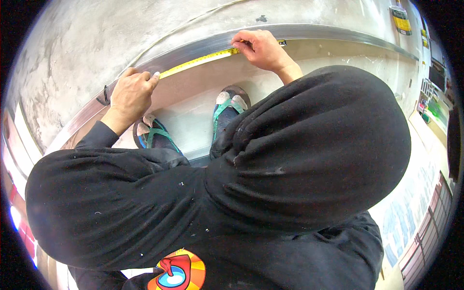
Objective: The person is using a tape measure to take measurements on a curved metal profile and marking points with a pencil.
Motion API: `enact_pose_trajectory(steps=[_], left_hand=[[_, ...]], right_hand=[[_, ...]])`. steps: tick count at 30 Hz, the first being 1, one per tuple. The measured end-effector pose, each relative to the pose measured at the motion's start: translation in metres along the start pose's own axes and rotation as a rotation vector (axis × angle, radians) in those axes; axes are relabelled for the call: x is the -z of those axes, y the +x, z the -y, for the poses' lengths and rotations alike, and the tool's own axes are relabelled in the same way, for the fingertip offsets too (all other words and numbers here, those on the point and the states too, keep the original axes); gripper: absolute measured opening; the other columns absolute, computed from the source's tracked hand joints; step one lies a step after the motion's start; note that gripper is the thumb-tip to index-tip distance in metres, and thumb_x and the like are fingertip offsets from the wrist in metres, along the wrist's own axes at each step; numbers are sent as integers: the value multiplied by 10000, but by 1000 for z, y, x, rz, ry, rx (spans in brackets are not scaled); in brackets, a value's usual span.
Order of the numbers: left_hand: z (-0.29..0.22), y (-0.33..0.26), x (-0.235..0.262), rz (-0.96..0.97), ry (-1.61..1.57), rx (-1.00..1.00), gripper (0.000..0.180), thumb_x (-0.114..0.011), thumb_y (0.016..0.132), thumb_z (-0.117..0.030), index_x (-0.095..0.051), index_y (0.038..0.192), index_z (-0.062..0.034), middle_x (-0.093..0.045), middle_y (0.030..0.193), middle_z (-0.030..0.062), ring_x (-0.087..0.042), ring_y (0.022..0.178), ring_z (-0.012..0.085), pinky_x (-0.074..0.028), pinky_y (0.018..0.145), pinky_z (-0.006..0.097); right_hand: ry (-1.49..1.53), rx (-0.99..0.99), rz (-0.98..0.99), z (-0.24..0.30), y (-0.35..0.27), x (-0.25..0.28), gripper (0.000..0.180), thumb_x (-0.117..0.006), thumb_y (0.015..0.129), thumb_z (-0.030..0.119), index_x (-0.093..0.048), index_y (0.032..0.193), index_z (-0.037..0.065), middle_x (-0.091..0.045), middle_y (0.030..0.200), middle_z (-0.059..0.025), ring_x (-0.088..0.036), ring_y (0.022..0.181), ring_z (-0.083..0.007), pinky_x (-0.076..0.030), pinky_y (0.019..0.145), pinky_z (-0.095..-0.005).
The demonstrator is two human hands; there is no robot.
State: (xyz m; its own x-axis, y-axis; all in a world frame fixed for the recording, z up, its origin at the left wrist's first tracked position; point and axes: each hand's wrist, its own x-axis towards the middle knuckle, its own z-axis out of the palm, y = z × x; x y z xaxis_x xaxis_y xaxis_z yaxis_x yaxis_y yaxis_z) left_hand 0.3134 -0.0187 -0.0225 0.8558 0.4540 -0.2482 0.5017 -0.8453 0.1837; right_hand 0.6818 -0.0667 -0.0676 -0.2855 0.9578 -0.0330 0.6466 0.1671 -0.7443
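Note:
A long grey metal bar (193, 46) lies across the floor in front of me, bending with the lens. Along its near edge stretches the yellow blade of a tape measure (195, 63), drawn out between both hands. My left hand (129, 95) is closed at the blade's left end, thumb along it; its palm side is hidden. Pinched at the blade's right part, my right hand (261, 50) touches the bar with thumb and forefinger. A small dark piece (282, 43) shows beyond the right wrist. Left of my left hand, a black curved piece (103, 95) rests against the bar.
My feet in green-strapped sandals (224, 101) stand close behind the bar. A thin pale cord (188, 20) runs over the stained concrete floor (106, 34). A yellow and black can (400, 20) stands at far right. Shelved items (427, 99) line the right side.

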Motion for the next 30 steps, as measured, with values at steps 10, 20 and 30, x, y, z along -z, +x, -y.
enact_pose_trajectory(steps=[10,20,30], left_hand=[[-4,1,6,35,23,23,358,-587,852,20,-726,1181,-4,-637,763,88,-641,735,241,-472,856,357],[-3,1,4,21,35,15,349,-595,853,7,-729,1175,-9,-641,770,88,-643,734,237,-473,859,355],[-1,1,1,14,22,13,353,-591,840,0,-735,1162,-17,-646,778,86,-653,746,240,-476,861,359]], right_hand=[[-15,4,23,0,1,-1,111,-675,921,91,-716,1021,68,-740,907,-143,-723,833,-321,-564,745,-364],[-16,4,18,2,1,0,114,-667,920,101,-720,1016,70,-738,885,-141,-717,828,-330,-560,745,-373],[-215,172,-255,7,8,-3,94,-692,915,104,-735,990,67,-734,885,-142,-702,789,-313,-551,728,-378]])
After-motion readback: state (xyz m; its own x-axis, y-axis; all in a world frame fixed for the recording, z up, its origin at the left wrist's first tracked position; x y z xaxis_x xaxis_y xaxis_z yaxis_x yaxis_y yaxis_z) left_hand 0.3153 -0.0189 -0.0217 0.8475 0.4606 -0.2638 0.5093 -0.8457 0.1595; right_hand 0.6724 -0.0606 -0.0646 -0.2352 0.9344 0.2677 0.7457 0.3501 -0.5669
